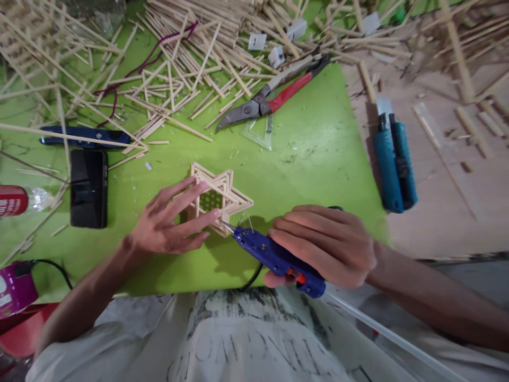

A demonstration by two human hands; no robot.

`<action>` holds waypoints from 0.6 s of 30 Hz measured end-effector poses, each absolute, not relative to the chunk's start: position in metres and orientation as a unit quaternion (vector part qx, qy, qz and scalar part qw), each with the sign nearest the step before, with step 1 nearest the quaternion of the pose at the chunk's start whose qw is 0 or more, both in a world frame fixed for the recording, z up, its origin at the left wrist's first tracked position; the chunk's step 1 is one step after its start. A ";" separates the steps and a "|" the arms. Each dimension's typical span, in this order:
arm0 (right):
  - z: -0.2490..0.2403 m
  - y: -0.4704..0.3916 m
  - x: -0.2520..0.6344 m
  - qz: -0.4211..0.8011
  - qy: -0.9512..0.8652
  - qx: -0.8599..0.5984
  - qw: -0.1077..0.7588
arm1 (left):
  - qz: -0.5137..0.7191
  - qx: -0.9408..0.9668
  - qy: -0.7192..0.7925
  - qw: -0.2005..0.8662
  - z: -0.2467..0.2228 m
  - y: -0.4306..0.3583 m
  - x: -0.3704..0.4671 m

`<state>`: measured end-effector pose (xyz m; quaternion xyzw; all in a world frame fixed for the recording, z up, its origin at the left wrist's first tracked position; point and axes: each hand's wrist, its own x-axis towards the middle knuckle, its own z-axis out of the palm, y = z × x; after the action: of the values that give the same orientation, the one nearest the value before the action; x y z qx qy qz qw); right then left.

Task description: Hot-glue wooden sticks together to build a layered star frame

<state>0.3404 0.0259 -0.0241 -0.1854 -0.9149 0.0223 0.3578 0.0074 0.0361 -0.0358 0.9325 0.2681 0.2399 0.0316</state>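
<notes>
Here, the right hand has its grip closed round a blue glue gun, its nozzle right at the stick star on the worktop; the left hand, spread, rests on that star. Gluing seems the step in hand; the next move calls for steady aim. Shears lie beyond.

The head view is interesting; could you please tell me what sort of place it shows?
Probably a craft workshop, judging by the blue glue gun, the red-handled shears and the thin wooden sticks.
</notes>
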 end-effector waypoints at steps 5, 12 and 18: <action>-0.024 0.027 0.341 0.019 -0.917 -0.180 0.356 | 0.243 0.932 0.265 0.036 -0.037 0.036 0.007; -0.022 0.029 0.345 0.015 -0.919 -0.180 0.352 | 0.250 0.932 0.259 0.039 -0.037 0.037 0.006; -0.022 0.031 0.352 0.008 -0.920 -0.179 0.348 | 0.246 0.934 0.256 0.045 -0.037 0.037 0.006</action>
<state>0.3518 0.0309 -0.0217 -0.1795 -0.9200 0.0076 0.3483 0.0059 0.0366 -0.0370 0.9338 0.2564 0.2456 0.0454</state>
